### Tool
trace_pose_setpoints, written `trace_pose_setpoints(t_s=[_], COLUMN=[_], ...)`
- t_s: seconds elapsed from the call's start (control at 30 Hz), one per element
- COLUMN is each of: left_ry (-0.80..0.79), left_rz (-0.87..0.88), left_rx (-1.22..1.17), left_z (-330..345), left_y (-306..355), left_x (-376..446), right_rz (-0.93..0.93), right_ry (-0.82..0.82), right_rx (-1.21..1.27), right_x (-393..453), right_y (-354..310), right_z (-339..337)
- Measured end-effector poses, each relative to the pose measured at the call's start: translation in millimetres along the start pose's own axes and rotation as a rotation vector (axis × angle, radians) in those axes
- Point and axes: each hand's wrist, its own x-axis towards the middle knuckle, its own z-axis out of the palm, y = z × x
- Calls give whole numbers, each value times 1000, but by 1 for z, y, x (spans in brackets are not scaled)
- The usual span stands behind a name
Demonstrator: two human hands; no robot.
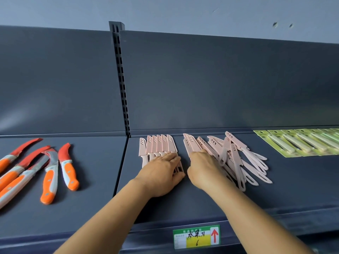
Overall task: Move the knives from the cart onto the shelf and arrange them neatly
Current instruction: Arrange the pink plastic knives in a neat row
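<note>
A neat row of several pink sheathed knives (pixel 157 144) lies side by side on the dark shelf (pixel 293 180), tips toward the back panel. My left hand (pixel 161 174) rests flat on their handles, fingers straight. To the right lies a loose, crossed pile of the same pink knives (pixel 236 158). My right hand (pixel 203 171) lies on the pile's left edge, its fingers over one or two knives (pixel 190 144); whether they grip one is hidden by the back of the hand. The cart is out of view.
Several orange-handled knives with red blade covers (pixel 55 167) lie spread on the left shelf section. Green carded packs of white-handled items (pixel 300 142) overlap at the far right. A green and yellow price label (pixel 196 236) is on the shelf's front edge. A slotted upright (pixel 121 79) divides the back panels.
</note>
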Motion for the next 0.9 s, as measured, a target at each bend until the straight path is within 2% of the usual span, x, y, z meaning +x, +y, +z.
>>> trace_pose_setpoints(t_s=[0.13, 0.27, 0.47, 0.53, 0.67, 0.8, 0.9], left_ry=[7, 6, 12, 15, 6, -18, -42], left_rz=[-7, -3, 1, 0, -12, -13, -7], left_rx=[-16, -20, -29, -34, -45, -50, -64], left_z=[0, 0, 0, 1, 1, -3, -6], left_y=[2, 1, 0, -1, 0, 1, 3], left_x=[-1, -1, 0, 0, 0, 0, 1], right_rz=[-45, -9, 95, 118, 92, 69, 68], right_ry=[79, 168, 28, -12, -36, -34, -62], right_rx=[62, 176, 727, 808, 712, 481, 443], right_x=[8, 20, 35, 36, 35, 32, 32], right_y=[0, 1, -1, -3, -6, -10, -13], right_z=[3, 5, 10, 11, 7, 6, 5])
